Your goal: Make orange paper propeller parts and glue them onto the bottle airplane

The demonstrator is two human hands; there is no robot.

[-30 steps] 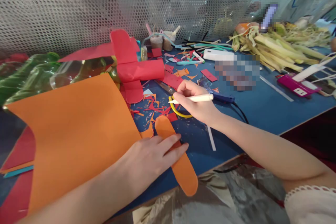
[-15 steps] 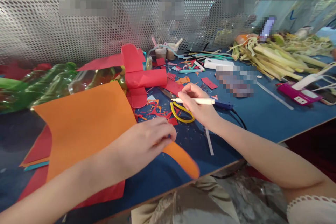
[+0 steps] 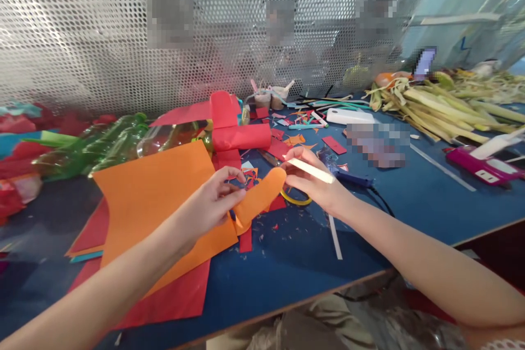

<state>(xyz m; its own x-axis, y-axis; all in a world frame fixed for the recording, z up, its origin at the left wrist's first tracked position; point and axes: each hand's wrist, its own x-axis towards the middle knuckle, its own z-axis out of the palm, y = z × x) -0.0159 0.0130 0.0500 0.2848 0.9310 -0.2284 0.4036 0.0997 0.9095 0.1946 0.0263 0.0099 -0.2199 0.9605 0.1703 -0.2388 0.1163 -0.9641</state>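
My left hand loosely holds an orange paper strip by its left edge, thumb against the paper and index finger raised. The strip has a rounded upper end and a curled lower end. In my right hand a whitish marker pen lies across the fingers, while the fingertips touch the strip's rounded end. Below my left hand lies a large orange sheet over red paper. A yellow ring-shaped handle shows partly beneath my right hand.
Behind my hands stands a red paper construction amid cut paper scraps. Green plastic bottles lie left. A blue-handled corded tool, a white device, a magenta gadget and corn husks are right. A perforated metal wall rises behind.
The orange strip has swung up from pointing toward the table's front edge to pointing at my right hand. The pen has tilted back, and my right fingertips have come to the strip's end.
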